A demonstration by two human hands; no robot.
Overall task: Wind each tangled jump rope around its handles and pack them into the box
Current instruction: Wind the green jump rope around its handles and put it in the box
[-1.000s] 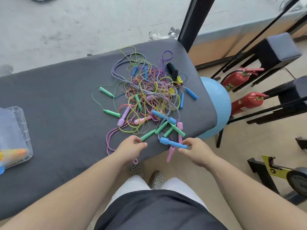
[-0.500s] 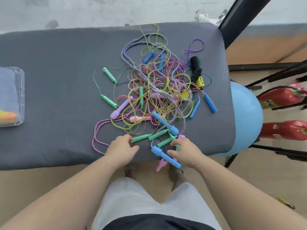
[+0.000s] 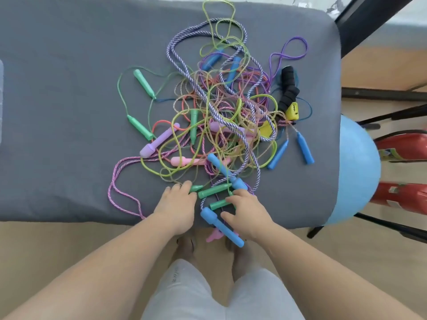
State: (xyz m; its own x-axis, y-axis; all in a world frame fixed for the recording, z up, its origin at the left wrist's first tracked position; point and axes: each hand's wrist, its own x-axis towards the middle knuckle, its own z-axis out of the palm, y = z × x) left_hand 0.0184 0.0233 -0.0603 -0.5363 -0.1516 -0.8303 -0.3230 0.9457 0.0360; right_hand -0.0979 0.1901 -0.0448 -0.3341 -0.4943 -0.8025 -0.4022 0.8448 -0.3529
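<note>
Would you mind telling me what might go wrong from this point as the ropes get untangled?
1. The near blue handle juts over the near edge of the table, and a pink handle hangs below it; either may slide to the floor, dragging cord along.
2. The green handle under the left hand lies at the rim of the dense tangle; pulling it hard would likely tighten knots rather than free it.

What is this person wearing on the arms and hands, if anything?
Nothing that shows. The left hand and right hand are ungloved, with no rings, watch or bands visible. Both forearms are bare to the picture's edge, so no sleeves appear. Light grey trousers show below.
</note>
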